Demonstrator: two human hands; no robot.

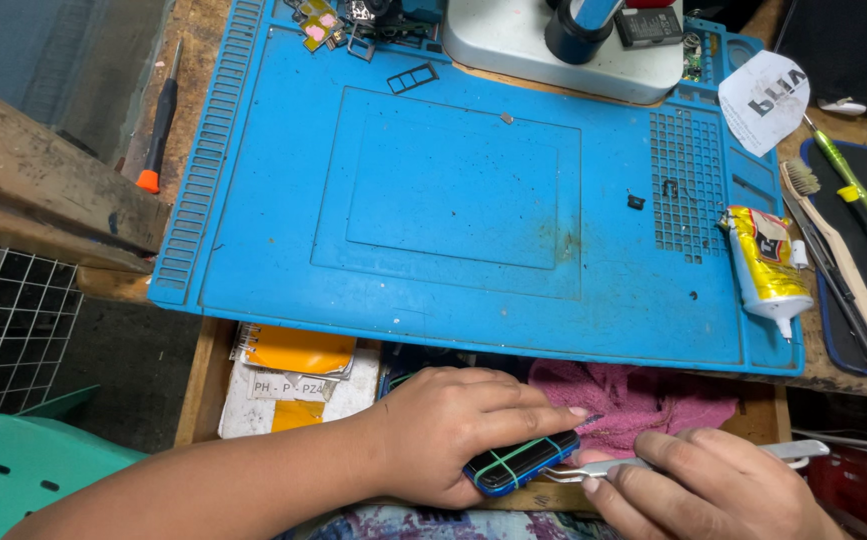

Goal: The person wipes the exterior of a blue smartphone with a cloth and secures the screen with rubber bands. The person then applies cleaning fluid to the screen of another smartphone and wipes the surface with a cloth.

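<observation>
— Down at the near edge, below the mat: left hand (453, 430) clamped over a small dark phone with a blue rim and green rubber bands across it (521, 462), fingers wrapped round its top, thumb tucked under.

— And the right hand (698, 480)?

— Just right of the phone, pinched on slim silver metal tweezers (608, 467). Tips aimed left, touching or almost touching the phone's right end; cannot tell which.

— Under the hands?

— Crumpled pink cloth (653, 395) behind the phone, lying in an open wooden drawer (198, 390). Further left in there, an orange-and-white spiral notepad (298, 352) over white paper.

— Farther off?

— Large blue silicone work mat (453, 190), scuffed and mostly bare in the middle, overhanging the drawer. At its far edge, the white base of a microscope (553, 50), with small loose parts and a dark rectangular tray frame (412, 77) to its left. Near the right edge, a squeezed yellow glue tube with a white nozzle (768, 268).

— Past the mat?

— Right: a wooden-handled brush (838, 250), a green-handled screwdriver (846, 175), a torn white paper scrap (763, 100). Left: a black screwdriver with an orange tip (158, 130) on the worn wooden bench, then a wire grid (8, 325) and a green plastic chair (23, 465).

— In the way of anything?

— Only the left fingers, hiding much of the phone's top face.
</observation>
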